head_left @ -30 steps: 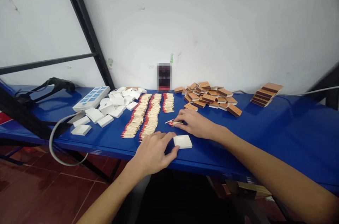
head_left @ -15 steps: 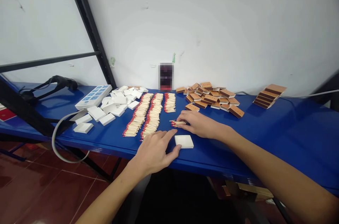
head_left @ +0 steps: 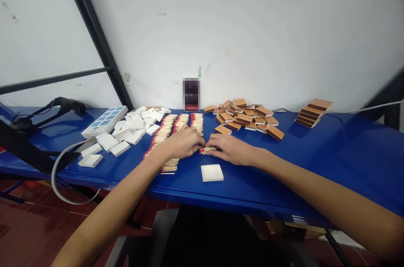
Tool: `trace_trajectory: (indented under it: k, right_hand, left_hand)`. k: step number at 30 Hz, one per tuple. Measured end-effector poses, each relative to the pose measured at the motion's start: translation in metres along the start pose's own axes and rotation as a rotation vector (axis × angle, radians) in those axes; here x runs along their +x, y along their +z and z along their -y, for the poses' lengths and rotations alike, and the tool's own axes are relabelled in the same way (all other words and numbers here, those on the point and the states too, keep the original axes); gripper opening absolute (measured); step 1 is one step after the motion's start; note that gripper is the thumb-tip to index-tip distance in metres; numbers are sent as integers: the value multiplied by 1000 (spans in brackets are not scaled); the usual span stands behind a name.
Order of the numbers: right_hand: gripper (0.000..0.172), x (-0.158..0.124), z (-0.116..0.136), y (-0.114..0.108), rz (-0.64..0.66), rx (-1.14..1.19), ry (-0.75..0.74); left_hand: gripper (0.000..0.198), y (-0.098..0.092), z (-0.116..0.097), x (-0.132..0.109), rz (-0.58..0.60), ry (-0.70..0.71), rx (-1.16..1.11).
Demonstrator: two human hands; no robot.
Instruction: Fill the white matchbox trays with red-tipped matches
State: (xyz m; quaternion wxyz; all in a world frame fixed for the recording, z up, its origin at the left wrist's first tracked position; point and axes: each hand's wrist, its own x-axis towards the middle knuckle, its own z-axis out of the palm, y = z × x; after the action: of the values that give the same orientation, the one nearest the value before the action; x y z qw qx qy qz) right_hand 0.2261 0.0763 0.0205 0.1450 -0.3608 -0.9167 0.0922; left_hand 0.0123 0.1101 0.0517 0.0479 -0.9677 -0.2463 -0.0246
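Observation:
On the blue table [head_left: 315, 162] my left hand [head_left: 181, 143] and my right hand [head_left: 229, 149] meet around a small bundle of red-tipped matches [head_left: 206, 149]. Fingers of both hands are pinched on the bundle's two ends. A white inner tray of a matchbox [head_left: 212, 173] lies alone just in front of my hands, untouched. Long rows of matches [head_left: 164, 132] run away from me under and behind my left hand.
A heap of white trays [head_left: 126, 130] and a white power strip [head_left: 104, 120] with its cable lie at the left. Brown matchbox sleeves [head_left: 246, 117] are piled behind my right hand, a neat stack of sleeves [head_left: 312, 112] further right. A black frame bar [head_left: 94, 35] leans at the left.
My left hand has left the white tray and moved up and forward to the small bundle of matches, joining my right hand there. The tray stays where it was.

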Motion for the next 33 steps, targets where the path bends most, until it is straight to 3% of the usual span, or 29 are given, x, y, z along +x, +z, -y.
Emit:
trace_trajectory:
  k: [6,10,15,20,23,27,33]
  right_hand:
    - [32,-3,0,4,-43,14,7]
    - [30,-4,0,2,-45,21,7]
    - [27,-4,-2,2,-61,32,8]
    - [26,-3,-4,4,-69,31,18]
    - [26,-3,-2,5,-76,39,20]
    - [28,-4,0,5,-86,67,29]
    - [27,-5,-1,7,-84,57,47]
  left_hand:
    - [18,0,5,8,-6,41,-63]
    - [16,-2,6,3,-88,77,-93]
    - [13,-7,-17,-19,-293,46,-340]
    - [15,0,-47,-43,-311,-50,-392]
    - [15,4,-58,-50,-333,-30,-361]
    - [19,10,-64,-49,-336,-7,-324]
    - [29,14,-64,-49,-374,-86,-360]
